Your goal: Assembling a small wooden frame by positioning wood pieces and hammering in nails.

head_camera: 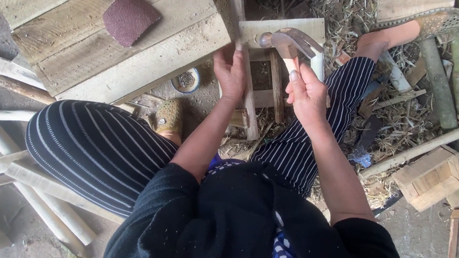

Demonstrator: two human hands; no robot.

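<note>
Head view, right hand: the right hand [306,92] is clenched around the pale wooden handle of a claw hammer with a rusty steel head [288,42]; the thumb lies along the handle, and the hammer head is above the hand, over the frame.
Head view, left hand: the left hand [230,71] grasps a narrow upright slat of the small pale wooden frame [261,76], with the fingers wrapped around the slat.
Frame: it stands between the knees of the person, just below the hammer head; a flat pale board forms its top piece, and thinner slats go down from it.
Hammer position: the head is touching or just above the top board; which one, I cannot tell.
Legs: dark trousers with thin white stripes [92,146] are on both sides of the frame.
Big board: a wide panel of rough pale planks [123,50] lies at the upper left, and a dark red curved sheet of sandpaper [130,17] rests on it.
Bowl: a small round bowl with a blue rim [185,81] is on the floor, near the edge of the panel.
Floor, right: a small wooden block [430,176] lies among bamboo poles and dry scraps.
</note>
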